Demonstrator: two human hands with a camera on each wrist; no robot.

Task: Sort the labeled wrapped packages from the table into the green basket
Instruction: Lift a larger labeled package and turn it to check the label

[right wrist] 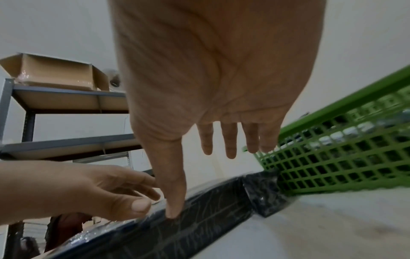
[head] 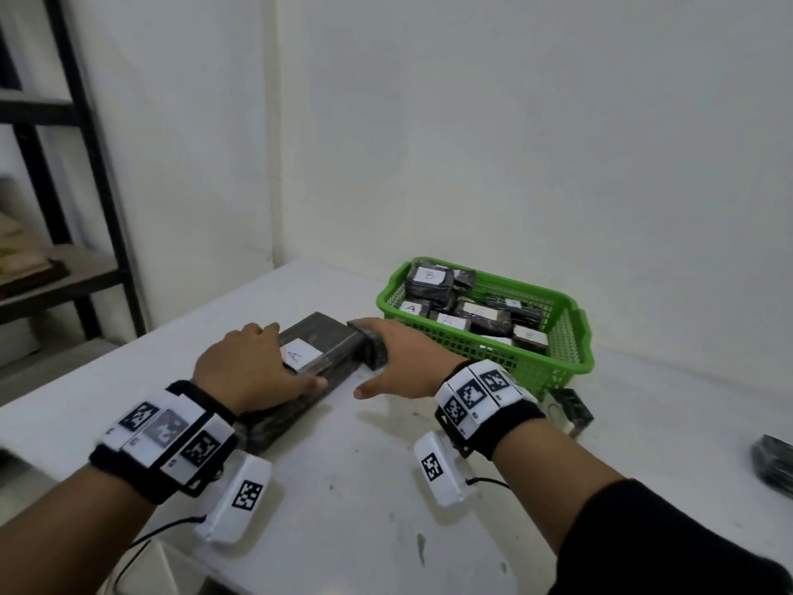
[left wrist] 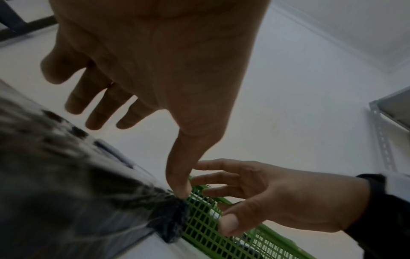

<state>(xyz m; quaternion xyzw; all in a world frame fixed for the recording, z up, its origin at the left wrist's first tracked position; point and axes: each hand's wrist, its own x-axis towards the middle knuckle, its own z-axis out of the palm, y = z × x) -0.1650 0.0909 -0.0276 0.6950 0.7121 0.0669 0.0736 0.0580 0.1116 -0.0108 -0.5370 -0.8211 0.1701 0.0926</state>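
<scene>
A long dark wrapped package [head: 330, 358] with a white "A" label [head: 300, 353] lies on the white table [head: 386, 465], left of the green basket [head: 570, 337]. My left hand [head: 253, 362] hovers over its left side with straight fingers, the thumb tip touching its near edge [left wrist: 182, 191]. My right hand [head: 399, 362] is spread over the package's far end, where a small dark wrapped package [right wrist: 264, 194] sits against the basket [right wrist: 343, 154]. The right thumb touches the long package [right wrist: 199, 220]. Neither hand grips anything. Several labeled packages lie in the basket.
A small wrapped package [head: 573, 410] lies by the basket's near corner, behind my right wrist. Another dark package [head: 774, 461] sits at the table's right edge. A metal shelf rack [head: 73, 173] stands left of the table. Walls close off the back.
</scene>
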